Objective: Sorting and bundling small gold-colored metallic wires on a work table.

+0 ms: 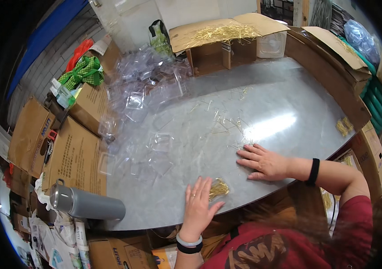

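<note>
Both forearms come in from the lower edge. The left hand (198, 202) lies palm down with its fingers spread and pointing away from the body; a ring shows on one finger, and two bands (one pale, one dark) circle the wrist. The right hand (261, 161) also lies flat, palm down, fingers stretched toward the left, its forearm bent in from the right with a dark band at the wrist and a red sleeve above.
</note>
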`<state>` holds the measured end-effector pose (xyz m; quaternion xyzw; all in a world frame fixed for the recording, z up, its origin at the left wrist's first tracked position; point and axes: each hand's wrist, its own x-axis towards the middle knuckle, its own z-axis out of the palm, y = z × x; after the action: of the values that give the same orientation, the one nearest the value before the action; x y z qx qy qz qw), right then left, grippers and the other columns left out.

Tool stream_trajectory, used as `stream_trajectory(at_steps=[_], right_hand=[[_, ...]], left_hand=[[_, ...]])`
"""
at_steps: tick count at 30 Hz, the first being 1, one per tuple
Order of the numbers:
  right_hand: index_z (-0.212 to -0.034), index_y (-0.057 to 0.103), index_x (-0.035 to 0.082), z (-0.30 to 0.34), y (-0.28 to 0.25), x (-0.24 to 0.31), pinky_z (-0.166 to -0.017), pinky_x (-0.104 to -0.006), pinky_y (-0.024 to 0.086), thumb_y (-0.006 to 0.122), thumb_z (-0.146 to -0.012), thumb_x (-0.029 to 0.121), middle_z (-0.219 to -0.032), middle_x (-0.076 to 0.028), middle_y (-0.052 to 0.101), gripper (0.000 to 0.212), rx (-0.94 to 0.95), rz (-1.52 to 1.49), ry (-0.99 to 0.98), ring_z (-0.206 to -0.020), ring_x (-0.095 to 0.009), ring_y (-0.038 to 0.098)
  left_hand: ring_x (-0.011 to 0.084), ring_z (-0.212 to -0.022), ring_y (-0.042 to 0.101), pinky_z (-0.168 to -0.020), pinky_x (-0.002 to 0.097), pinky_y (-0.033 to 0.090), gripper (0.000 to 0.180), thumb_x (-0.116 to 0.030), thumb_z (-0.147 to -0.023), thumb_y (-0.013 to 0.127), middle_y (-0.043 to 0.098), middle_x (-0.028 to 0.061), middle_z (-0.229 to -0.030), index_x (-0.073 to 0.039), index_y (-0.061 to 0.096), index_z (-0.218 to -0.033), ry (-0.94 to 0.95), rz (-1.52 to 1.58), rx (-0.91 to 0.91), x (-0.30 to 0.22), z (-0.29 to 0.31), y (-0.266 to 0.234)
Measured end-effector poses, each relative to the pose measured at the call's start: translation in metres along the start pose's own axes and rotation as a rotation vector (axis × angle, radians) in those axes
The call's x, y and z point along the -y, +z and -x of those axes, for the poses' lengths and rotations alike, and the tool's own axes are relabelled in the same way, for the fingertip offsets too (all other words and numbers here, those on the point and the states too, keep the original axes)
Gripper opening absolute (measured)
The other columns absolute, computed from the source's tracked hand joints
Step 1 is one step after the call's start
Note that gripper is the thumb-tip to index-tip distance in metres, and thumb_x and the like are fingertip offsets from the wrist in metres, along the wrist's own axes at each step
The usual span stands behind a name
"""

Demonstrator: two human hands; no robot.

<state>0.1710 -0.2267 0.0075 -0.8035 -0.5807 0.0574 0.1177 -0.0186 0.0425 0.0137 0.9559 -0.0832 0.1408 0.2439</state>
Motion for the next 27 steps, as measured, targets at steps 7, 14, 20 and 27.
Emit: stream_trajectory(at_steps=[7, 14, 20, 27], right_hand=[[-0.144, 0.052, 0.009, 0.033, 0.002, 0.05, -0.12, -0.0625, 0.022, 0.058, -0.099, 0.05, -0.158, -0.023, 0.037, 0.061, -0.253, 0.037, 0.335, -0.146, -0.048, 0.031], [-0.126, 0.057, 0.006, 0.022, 0.024, 0.054, -0.118, -0.055, 0.032, 0.056, -0.099, 0.021, -0.135, -0.021, 0.051, 0.031, -0.416, -0.097, 0.294, -0.139, -0.044, 0.042], [-0.127, 0.054, 0.0, 0.033, 0.022, 0.051, -0.119, -0.0552, 0.031, 0.064, -0.096, 0.029, -0.13, -0.023, 0.052, 0.044, -0.525, -0.192, 0.244, -0.137, -0.047, 0.042], [-0.138, 0.053, 0.001, 0.022, 0.023, 0.052, -0.12, -0.0508, 0.031, 0.064, -0.096, 0.03, -0.148, -0.02, 0.049, 0.053, -0.354, -0.051, 0.184, -0.142, -0.038, 0.041]], left_hand=[[0.0379, -0.118, 0.056, -0.103, 0.0526, 0.041, 0.054, -0.028, -0.085, 0.08, 0.062, 0.0169, -0.126, 0.0, 0.061, -0.128, -0.091, -0.042, -0.237, -0.029, 0.009, 0.0], [0.0373, -0.105, 0.059, -0.094, 0.0462, 0.047, 0.035, -0.016, -0.086, 0.078, 0.065, 0.0166, -0.115, 0.001, 0.067, -0.114, 0.037, 0.105, -0.061, -0.056, 0.005, 0.039], [0.0423, -0.125, 0.052, -0.107, 0.0488, 0.042, 0.054, -0.022, -0.084, 0.081, 0.057, 0.023, -0.132, 0.007, 0.06, -0.125, 0.044, 0.005, -0.07, -0.059, -0.015, 0.05], [0.0455, -0.14, 0.039, -0.116, 0.0523, 0.034, 0.079, -0.036, -0.086, 0.079, 0.045, 0.0287, -0.147, 0.011, 0.046, -0.141, -0.046, 0.005, -0.008, -0.056, -0.027, 0.057]])
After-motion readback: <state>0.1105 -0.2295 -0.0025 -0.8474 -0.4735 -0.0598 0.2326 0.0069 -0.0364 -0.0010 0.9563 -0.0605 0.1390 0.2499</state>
